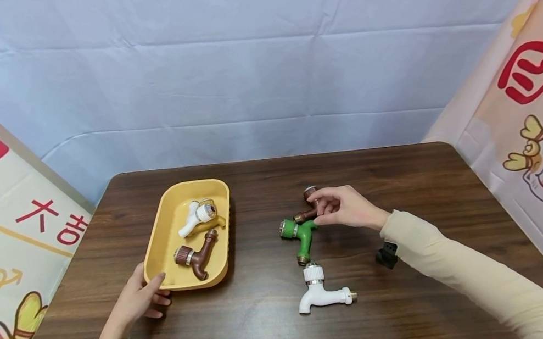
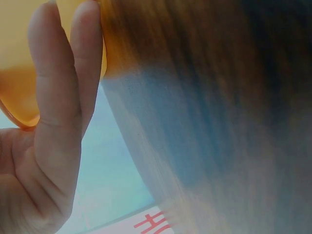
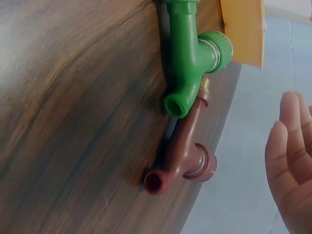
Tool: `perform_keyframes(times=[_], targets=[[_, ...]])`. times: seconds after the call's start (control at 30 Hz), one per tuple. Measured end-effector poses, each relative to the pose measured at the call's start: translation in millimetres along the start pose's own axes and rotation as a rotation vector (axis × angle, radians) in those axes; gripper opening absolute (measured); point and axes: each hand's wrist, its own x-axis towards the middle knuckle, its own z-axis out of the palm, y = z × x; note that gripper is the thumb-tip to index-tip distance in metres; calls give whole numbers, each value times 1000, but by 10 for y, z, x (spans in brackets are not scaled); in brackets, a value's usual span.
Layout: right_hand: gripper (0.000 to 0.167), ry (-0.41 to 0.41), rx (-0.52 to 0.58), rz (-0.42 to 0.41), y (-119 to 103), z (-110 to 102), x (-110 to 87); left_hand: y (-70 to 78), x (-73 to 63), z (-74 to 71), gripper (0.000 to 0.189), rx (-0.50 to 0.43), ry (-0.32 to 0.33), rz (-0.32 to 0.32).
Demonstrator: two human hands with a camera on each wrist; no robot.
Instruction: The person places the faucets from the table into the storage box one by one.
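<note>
At the left, my left hand (image 1: 136, 302) holds the near corner of a yellow plastic tray (image 1: 151, 254), thumb over the rim and fingers outside. In the left wrist view its fingers (image 2: 58, 92) lie along the tray wall (image 2: 19, 97). My right hand (image 1: 347, 205) hovers over a brown tap (image 1: 301, 217) and a green tap (image 1: 304, 238). The right wrist view shows its fingers (image 3: 292, 146) apart from the green tap (image 3: 185, 58) and the brown tap (image 3: 183, 151). Nearer me lies a white tap (image 1: 321, 295).
Inside the tray lie a white tap (image 1: 192, 216), a golden-yellow tap (image 1: 215, 223) partly beneath it, and another brown tap (image 1: 200, 257). Everything stands on a dark wood table (image 1: 254, 193). A pale cloth (image 1: 262, 82) hangs behind, with printed banners (image 1: 533, 109) at the sides.
</note>
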Motion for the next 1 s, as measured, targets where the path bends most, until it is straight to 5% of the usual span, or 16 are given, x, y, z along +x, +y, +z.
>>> perform_keyframes(times=[0.67, 1.0], targets=[[52, 25, -216, 16, 337, -78, 48, -7, 6, -11, 47, -4, 4, -14], [64, 6, -217, 56, 524, -132, 165, 15, -1, 3, 48, -1, 7, -10]])
